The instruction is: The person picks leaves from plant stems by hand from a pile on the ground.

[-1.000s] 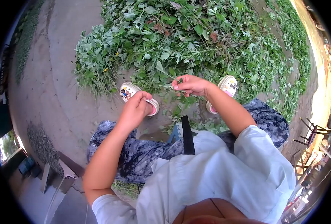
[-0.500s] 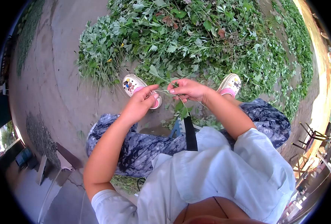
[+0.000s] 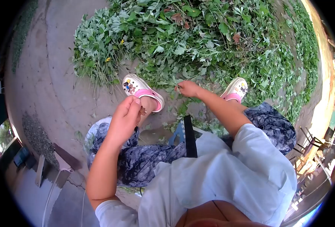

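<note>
My left hand point(image 3: 124, 116) is closed in front of the left shoe, fingers curled in. A small brown withered leaf point(image 3: 142, 111) pokes out from its finger side. Over at the near edge of a big heap of leafy green stems point(image 3: 197, 45), my right hand point(image 3: 189, 89) is closed too. A thin green sprig point(image 3: 170, 83) appears to run leftward from its fingertips, blending into the leaves behind it. The two hands are well apart.
White and pink clogs point(image 3: 152, 95) are on my feet at the heap's front edge. Loose leaves point(image 3: 182, 108) lie between my legs beside a blue stool part point(image 3: 178, 132). More greens point(image 3: 307, 49) stretch along the right. A long-handled dustpan point(image 3: 63, 162) lies at lower left.
My hands, earlier close together over one green sprig, have parted. The left came back toward my left knee, and a brown leaf now shows there. The right stayed near the heap, turned palm down.
</note>
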### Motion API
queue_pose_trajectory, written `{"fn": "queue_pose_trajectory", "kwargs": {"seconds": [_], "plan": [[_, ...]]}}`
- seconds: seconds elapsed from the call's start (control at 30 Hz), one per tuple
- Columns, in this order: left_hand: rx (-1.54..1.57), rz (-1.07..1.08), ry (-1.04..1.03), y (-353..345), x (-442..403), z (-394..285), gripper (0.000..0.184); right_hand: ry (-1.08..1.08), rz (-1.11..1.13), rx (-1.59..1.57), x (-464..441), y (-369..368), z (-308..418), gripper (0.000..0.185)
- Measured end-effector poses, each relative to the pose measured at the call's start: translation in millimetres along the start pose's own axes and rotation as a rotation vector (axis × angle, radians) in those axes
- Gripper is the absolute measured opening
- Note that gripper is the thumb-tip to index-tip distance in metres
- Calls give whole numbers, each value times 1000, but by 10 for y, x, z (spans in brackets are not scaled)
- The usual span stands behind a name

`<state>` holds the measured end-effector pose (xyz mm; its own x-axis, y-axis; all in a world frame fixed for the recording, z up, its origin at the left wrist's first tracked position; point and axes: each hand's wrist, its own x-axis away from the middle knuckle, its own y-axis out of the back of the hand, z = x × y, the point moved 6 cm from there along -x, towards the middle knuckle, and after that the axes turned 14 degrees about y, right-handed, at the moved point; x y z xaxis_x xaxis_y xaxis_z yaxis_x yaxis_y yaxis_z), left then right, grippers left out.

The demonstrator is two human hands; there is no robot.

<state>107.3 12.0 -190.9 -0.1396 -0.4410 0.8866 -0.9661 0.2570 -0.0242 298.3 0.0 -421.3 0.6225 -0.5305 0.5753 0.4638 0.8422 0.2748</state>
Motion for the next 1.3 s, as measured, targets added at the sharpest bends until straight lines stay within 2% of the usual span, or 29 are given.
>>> {"fn": "queue_pose_trajectory", "kwargs": {"seconds": [0.03, 0.1, 0.2, 0.23, 0.27, 0.33, 0.37, 0.43, 0.5, 0.63, 0.7, 0.73, 0.8, 0.87, 0.9, 0.93, 0.97, 1.0, 1.07, 1.13, 1.2, 1.27, 1.3], "plan": [[2, -2, 5, 25, -14, 11, 19, 1, 5, -3, -141, -150, -26, 27], [-1, -38, -38, 96, -24, 3, 22, 124, -94, 263, -450, -398, -52, 36], [7, -77, -19, 163, -51, 7, 25, 50, -130, 58, -759, -631, -144, 40], [6, -78, -18, 179, -65, 12, 25, 123, -233, 53, -848, -682, -175, 42], [40, -93, -9, 206, -82, 32, 24, 123, -234, 50, -892, -760, -280, 42], [73, -103, -4, 283, -113, 100, 24, -42, -21, -561, -626, -684, 114, 39], [9, -114, -13, 373, -142, 158, 23, -43, -27, -556, -491, -593, 318, 39], [-49, -108, -27, 431, -219, 270, 21, 272, -141, -1014, -220, -410, 846, 42], [-383, -365, -305, 444, -199, 208, 19, 389, -123, -1078, -40, -333, 1162, 42], [-387, -375, -440, 336, -186, 291, 20, 467, -88, -1076, 184, -304, 1667, 42], [-255, -114, -31, 304, -260, 492, 21, 489, -34, -1037, 195, -332, 1699, 36], [-259, -110, -34, 347, -255, 492, 21, 490, -39, -1036, 155, -324, 1577, 36], [-487, -231, -84, 524, -239, 463, 23, 416, -117, -944, -28, -252, 1030, 27], [-675, -496, -230, 801, 33, 188, 27, 80, -279, -52, 25, 34, 365, 20], [-651, -652, -272, 955, 238, 93, 27, 28, -411, 323, 66, 67, 1, 22], [-660, -790, -241, 1217, 429, 72, 29, -126, -243, 451, 161, 94, -290, 21], [-585, -907, -300, 1561, 602, 192, 30, -264, -95, 597, 221, 84, -587, 22], [-576, -1013, -253, 1904, 810, 356, 29, -267, -92, 594, 311, 59, -747, 22], [-780, -1198, -65, 2552, 1186, 924, 29, -289, -32, 734, 432, 30, -991, 22], [-868, -1219, 224, 2981, 1450, 1670, 32, -321, -23, 680, 436, -74, -1224, 22], [-1073, -865, 608, 3339, 1570, 2635, 36, -351, -13, 624, 452, -139, -1280, 23], [-1122, -828, 729, 3392, 1708, 3124, 41, 17, -209, 623, 435, -76, -956, 22], [-1121, -832, 725, 3378, 1673, 3070, 41, 17, -214, 626, 434, 23, -835, 22]]}}
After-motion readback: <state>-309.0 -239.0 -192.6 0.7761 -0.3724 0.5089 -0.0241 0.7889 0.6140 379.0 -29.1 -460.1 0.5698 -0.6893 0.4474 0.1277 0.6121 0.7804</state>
